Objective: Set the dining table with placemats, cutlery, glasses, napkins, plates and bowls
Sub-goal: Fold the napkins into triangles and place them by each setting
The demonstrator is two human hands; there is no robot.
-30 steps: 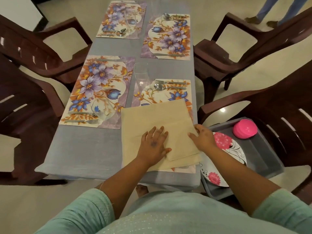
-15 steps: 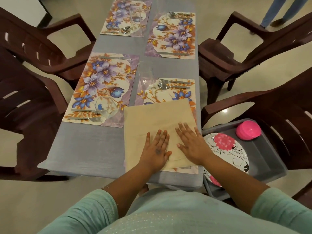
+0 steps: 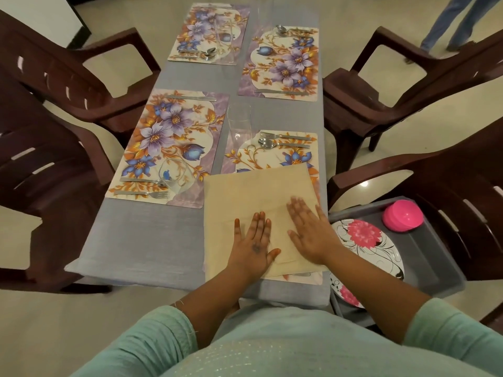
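Table (image 3: 152,240): napkin (image 3: 258,191) square to edge

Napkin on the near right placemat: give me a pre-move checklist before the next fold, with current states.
1. Both hands flat on the napkin: ok. The left hand and right hand lie on it with straight fingers.
2. Napkin fully on the table: ok; its near edge sits close to the table's edge.
3. Fork and spoon clear of the napkin: ok, they lie beyond its far edge.
4. Glass clear of the hands: ok, upright past the napkin.
5. Fold edges aligned: cannot tell; the hands cover part of them.
6. Plate and pink bowl ready in the grey tray: ok.
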